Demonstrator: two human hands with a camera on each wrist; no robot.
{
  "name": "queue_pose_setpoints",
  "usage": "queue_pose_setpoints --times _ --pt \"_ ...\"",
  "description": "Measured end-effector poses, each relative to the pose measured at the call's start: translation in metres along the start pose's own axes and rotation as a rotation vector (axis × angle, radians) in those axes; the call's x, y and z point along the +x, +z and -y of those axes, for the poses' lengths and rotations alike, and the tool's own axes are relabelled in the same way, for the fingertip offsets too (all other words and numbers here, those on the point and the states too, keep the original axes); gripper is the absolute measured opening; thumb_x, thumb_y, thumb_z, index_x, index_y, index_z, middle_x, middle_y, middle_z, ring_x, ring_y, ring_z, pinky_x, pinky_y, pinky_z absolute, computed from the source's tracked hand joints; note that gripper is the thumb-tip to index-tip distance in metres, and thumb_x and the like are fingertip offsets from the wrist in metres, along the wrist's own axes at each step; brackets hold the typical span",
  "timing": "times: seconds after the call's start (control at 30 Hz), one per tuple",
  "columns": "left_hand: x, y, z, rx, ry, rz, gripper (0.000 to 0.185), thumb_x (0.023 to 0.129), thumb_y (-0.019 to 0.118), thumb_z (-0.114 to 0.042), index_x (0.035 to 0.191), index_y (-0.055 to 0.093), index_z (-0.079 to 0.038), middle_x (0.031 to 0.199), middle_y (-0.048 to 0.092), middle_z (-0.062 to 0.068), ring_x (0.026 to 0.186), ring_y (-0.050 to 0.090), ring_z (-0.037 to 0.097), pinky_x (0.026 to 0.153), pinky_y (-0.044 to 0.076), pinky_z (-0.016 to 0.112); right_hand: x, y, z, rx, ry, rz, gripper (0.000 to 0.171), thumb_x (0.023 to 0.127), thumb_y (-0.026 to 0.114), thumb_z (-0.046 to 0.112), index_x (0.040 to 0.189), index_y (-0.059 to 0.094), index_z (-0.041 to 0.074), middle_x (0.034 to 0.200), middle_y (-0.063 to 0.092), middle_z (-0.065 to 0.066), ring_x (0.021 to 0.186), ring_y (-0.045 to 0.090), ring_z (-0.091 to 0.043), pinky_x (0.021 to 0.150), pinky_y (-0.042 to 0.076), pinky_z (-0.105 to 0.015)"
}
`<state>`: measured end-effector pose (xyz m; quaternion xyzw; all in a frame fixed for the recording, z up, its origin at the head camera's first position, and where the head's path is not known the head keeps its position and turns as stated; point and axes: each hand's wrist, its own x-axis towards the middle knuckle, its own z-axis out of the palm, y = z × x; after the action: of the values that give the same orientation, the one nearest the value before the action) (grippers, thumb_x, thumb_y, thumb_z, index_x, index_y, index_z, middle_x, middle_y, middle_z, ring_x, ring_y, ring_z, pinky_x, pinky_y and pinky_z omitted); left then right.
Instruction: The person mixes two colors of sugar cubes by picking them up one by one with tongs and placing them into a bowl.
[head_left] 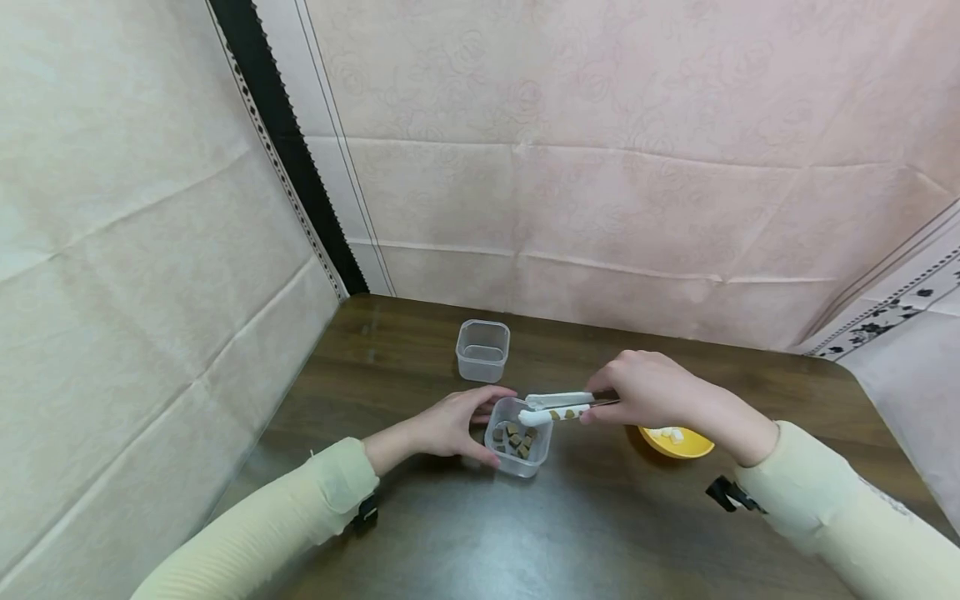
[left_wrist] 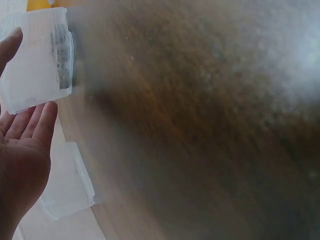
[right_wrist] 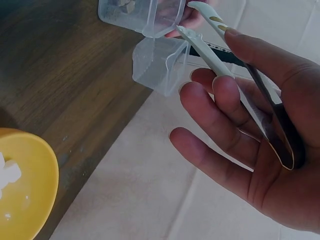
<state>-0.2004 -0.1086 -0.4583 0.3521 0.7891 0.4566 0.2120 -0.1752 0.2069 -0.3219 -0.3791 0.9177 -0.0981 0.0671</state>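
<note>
My left hand (head_left: 450,425) holds a clear plastic container (head_left: 525,468) from its left side, thumb at the near corner and fingers at the far one. Several small brown cubes (head_left: 514,440) lie inside on its bottom. Over the container's rim, my right hand (head_left: 652,387) grips a pair of tongs (head_left: 562,413) with white, gold-dotted tips and metal arms. In the right wrist view the tips of the tongs (right_wrist: 207,55) stand apart with nothing between them. The thumb presses one arm, while the fingers lie along the other.
Behind the held container stands a second clear container (head_left: 482,372). A yellow bowl (head_left: 678,448) with white pieces (head_left: 671,434) sits under the right wrist, partly hidden by it. Patterned cloth (head_left: 600,208) hangs behind and beside the brown wooden table (head_left: 465,550).
</note>
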Motion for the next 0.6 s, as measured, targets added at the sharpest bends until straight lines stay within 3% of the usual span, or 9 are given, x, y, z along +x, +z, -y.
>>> queue_pose_setpoints --times 0.6 --pt "-0.001 0.008 0.005 -0.041 0.022 -0.061 0.093 0.076 0.098 -0.005 0.155 0.048 -0.005 0.151 0.057 0.011 0.137 0.061 0.028 0.112 0.052 0.032 0.029 0.016 0.014 -0.091 0.007 0.036 0.021 0.088 0.088 0.036 0.077 0.074 0.024 0.061 0.047 0.016 0.056 0.038 -0.002 0.049 0.028 -0.021"
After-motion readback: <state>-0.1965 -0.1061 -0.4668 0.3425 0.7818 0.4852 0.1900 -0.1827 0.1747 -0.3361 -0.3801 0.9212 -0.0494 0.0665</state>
